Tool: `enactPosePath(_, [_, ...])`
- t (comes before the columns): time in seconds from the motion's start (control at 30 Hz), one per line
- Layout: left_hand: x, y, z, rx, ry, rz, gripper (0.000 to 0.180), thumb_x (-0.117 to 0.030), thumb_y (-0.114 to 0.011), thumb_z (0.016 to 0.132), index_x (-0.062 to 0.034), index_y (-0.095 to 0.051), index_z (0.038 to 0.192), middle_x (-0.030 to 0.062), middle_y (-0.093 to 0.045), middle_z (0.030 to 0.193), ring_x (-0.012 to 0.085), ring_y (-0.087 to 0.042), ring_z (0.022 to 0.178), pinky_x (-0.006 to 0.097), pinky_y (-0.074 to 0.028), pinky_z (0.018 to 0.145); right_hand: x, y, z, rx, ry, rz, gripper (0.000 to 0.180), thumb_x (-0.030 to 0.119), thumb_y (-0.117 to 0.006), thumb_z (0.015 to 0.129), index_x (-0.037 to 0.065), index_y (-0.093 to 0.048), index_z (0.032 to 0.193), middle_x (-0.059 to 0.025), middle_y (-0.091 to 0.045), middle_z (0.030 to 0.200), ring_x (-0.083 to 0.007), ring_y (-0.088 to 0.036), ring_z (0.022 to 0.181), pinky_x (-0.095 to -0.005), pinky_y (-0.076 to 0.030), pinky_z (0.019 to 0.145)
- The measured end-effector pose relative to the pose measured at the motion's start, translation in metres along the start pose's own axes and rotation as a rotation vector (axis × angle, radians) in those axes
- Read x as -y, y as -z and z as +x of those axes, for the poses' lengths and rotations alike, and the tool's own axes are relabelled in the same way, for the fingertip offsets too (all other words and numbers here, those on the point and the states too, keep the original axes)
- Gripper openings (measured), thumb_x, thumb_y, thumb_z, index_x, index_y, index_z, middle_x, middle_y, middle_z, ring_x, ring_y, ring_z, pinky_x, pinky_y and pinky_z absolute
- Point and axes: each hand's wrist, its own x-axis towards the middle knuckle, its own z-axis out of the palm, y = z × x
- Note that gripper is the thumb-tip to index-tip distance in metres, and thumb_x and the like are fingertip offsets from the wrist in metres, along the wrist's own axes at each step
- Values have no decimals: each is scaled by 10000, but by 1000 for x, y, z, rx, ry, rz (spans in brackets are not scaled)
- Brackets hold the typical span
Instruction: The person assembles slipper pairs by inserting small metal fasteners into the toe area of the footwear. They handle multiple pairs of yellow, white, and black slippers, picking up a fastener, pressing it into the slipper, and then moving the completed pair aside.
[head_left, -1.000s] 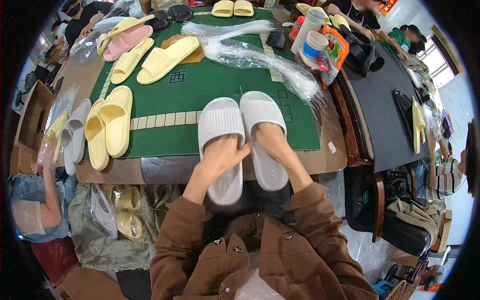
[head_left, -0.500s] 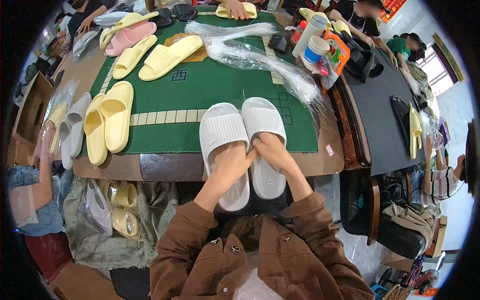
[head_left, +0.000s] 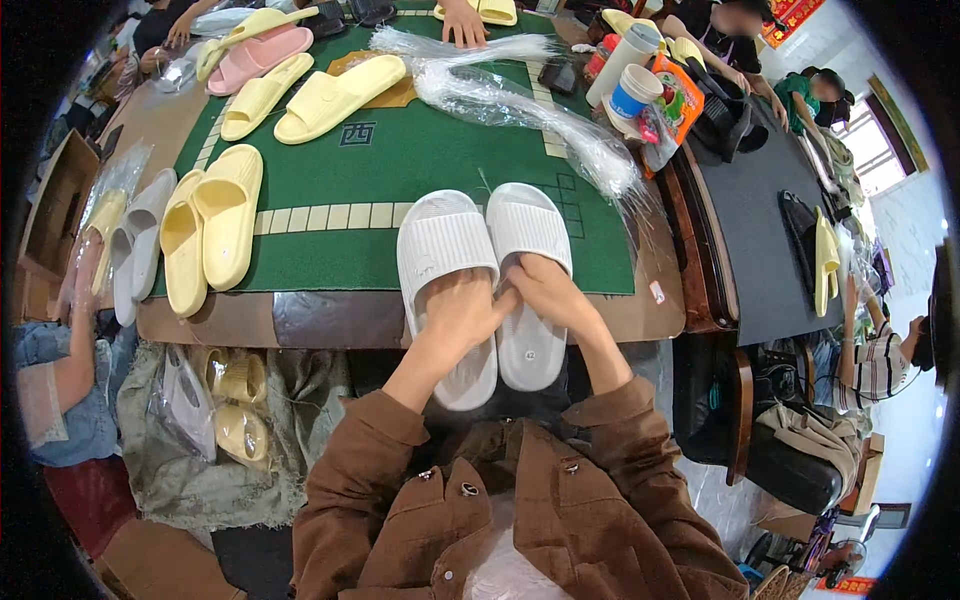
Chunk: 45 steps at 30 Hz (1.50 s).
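Slippers (head_left: 446, 243) seem at aligning step: left hand (head_left: 456, 308) at nine o'clock, right hand (head_left: 543, 290) at three, inside, grip I cannot tell; next move needs evenness.

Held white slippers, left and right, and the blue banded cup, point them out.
Left held slipper (head_left: 447, 246), head view: ribbed strap.
Right held slipper (head_left: 529, 226), head view: ribbed strap.
Blue banded cup (head_left: 630, 102), head view: blue band.

white slippers (head_left: 450, 248) | ribbed straps | side by side | over table edge (head_left: 205, 320)
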Motion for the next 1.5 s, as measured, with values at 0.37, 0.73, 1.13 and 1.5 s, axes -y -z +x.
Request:
enactPosePath(0.37, [-4,11,-4,124,56,-73,590,-443,-472,916,105,-544,1122,338,-581,1105,471,-612,930,513,-506,807,23,25,-22,-393,146,-103,189,80,-549,898,-3,-667,1020,-149,-672,837,-199,-659,744,-316,-511,687])
enactPosePath(0.73, [0,3,-1,13,7,7,577,-454,-513,893,95,-578,1058,312,-601,1048,456,-606,915,513,-485,818,-14,29,127,-278,66,-198,334,326,-644,828,20,-698,949,-187,-687,901,-326,-665,868,-393,-510,778])
enactPosePath(1.13, [-4,5,-2,61,73,-53,530,-436,-494,913,72,-602,1021,282,-633,970,442,-623,884,495,-493,807,22,0,121,-116,440,-111,248,235,-631,817,-4,-700,823,-190,-678,795,-346,-656,720,-415,-508,666])
enactPosePath(1.5, [-5,19,-6,86,61,-162,568,-446,-547,904,105,-563,1039,311,-604,1007,463,-585,928,480,-463,838,20,-3,122,-280,338,-39,209,203,-668,785,-4,-673,811,-192,-663,796,-347,-649,745,-416,-509,702])
